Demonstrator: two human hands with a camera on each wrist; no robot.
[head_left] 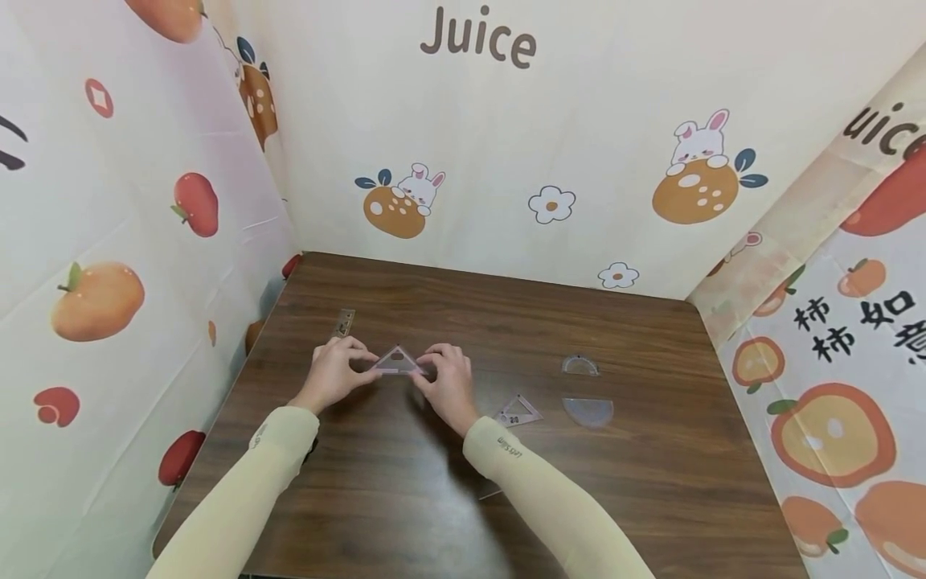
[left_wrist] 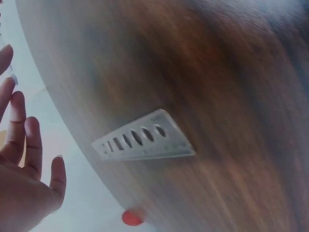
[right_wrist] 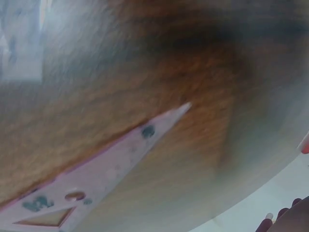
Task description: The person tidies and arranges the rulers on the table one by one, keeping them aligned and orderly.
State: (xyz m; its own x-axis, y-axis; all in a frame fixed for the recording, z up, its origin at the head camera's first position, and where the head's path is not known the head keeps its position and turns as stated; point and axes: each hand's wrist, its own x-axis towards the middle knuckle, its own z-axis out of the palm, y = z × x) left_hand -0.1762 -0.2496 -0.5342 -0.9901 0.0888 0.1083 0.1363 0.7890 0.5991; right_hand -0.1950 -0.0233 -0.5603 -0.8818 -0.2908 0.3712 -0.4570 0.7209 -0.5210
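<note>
Squarely between the left hand (head_left: 335, 375) and the right hand (head_left: 450, 386), I have the clear triangular set square (head_left: 399, 364), its long edge running left to right on the near side, its apex pointing far; the fingers of each hand pinch one end, so neither is nearer. Those fingers partly cover both end corners, neither wrist view shows me the hold clearly, and I can't tell whether the set square touches the bench (head_left: 376, 507).

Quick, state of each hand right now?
Left hand: pinching the clear triangle at its left corner.
Right hand: pinching its right corner.
</note>
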